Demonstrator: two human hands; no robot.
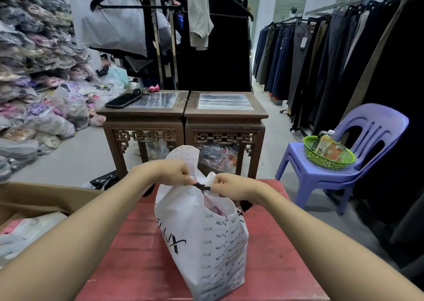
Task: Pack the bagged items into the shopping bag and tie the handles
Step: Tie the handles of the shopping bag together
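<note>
The white shopping bag (206, 243), printed all over with black lettering, stands upright on the red counter (128, 255), toward its far edge. Something pink shows inside its open mouth, too hidden to make out. Above the mouth the handles come together. The left hand (176, 171) has its grip pinched on the tall handle loop (184, 155), which stands up behind the knuckles. The right hand (231, 186) has its grip clenched round the shorter handle (211, 177). A thin black strip (204, 188) runs between the two hands.

Beyond the counter stand two carved wooden stands (226, 115), with a phone (122, 100) lying on the left one. Off to the right a purple plastic chair (378, 117) carries a green basket (330, 162) of bottles. Trousers (321, 60) hang in a row along the right side, and bagged clothes (34, 83) are heaped up on the left.
</note>
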